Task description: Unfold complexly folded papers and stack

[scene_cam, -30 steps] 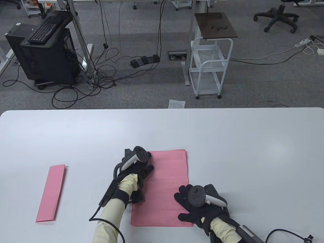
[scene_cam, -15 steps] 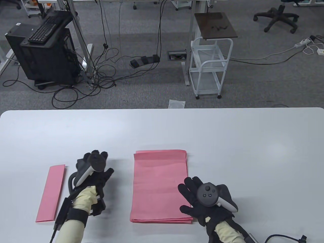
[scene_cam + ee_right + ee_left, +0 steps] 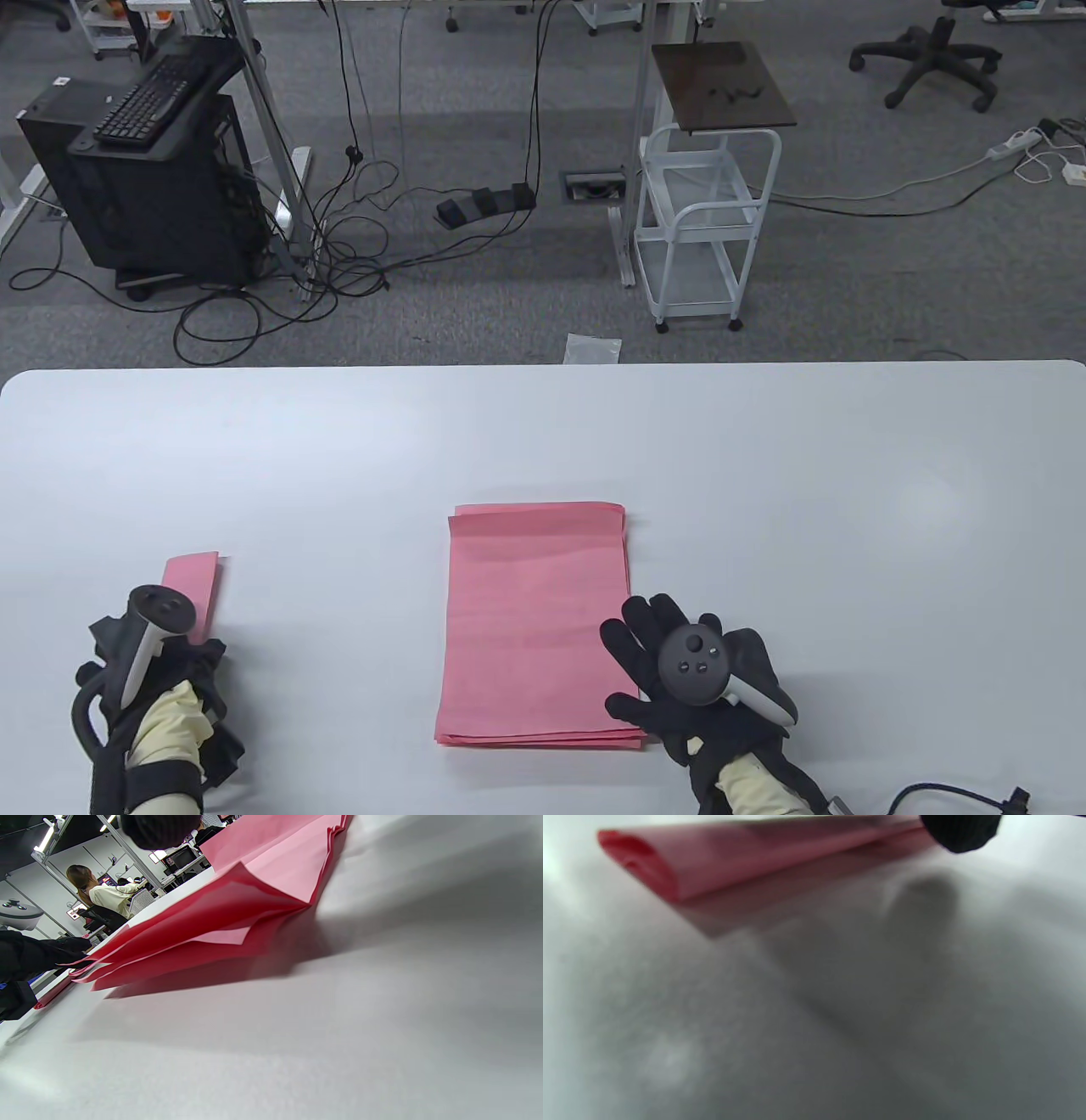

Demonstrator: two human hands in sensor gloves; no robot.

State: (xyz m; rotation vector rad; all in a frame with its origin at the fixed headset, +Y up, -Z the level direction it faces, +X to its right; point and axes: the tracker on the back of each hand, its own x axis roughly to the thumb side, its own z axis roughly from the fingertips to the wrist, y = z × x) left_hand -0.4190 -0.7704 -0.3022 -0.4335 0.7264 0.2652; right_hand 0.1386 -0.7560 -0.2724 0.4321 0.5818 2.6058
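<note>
- One left hand (image 3: 157,679) is recorded at the near left of the white table (image 3: 764,475), over the near end of the folded paper; whether it grips the paper cannot be told, since its fingers are hidden beneath the tracker in the table view. In the left wrist view a single gloved fingertip (image 3: 961,832) is seen at the paper's edge.
- One folded pink paper (image 3: 193,586) is counted: a narrow strip lying on the table, its far end visible beyond the left hand. In the left wrist view its rolled fold (image 3: 670,866) is seen resting on the table surface.
- One stack of unfolded pink papers (image 3: 534,620) is recorded at the near centre of the table, well apart from the folded strip. Several sheets are evident from the offset edges at its far and near ends; the exact number cannot be told. In the right wrist view the near corners of the sheets (image 3: 220,921) are seen lifted and fanned apart.
- One right hand (image 3: 679,679) is recorded at the near right corner of the stack, fingers spread apart, fingertips laid on the right edge of the stack and the thumb at its near corner. No sheet is seen clamped in it.
</note>
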